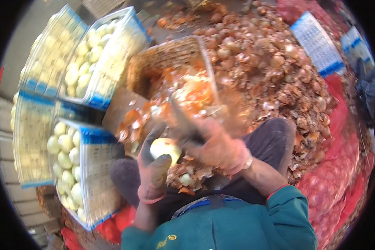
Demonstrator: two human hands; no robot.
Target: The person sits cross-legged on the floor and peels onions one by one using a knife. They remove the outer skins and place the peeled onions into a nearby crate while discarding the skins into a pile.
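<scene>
My left hand (153,170), in a pink glove with dark palm coating, holds a pale, mostly peeled onion (165,150) between thumb and fingers. Just right of it is my right hand (217,145), gloved alike and blurred by motion. Its fingers are closed around a knife (179,114), whose blurred blade points up and away from me. Beyond the hands, a plastic crate (209,75) tilts toward me with orange onion skins (193,90) inside. Skins and a pale onion (186,179) lie between my legs. Whether the blade touches the held onion cannot be told.
Crates of peeled onions stand at the left, one near my knee (97,156) and one farther off (112,59). A large heap of unpeeled onions (268,62) spreads at the right. Red mesh sacks of onions (328,184) lie beside it, near a white and blue crate (317,43).
</scene>
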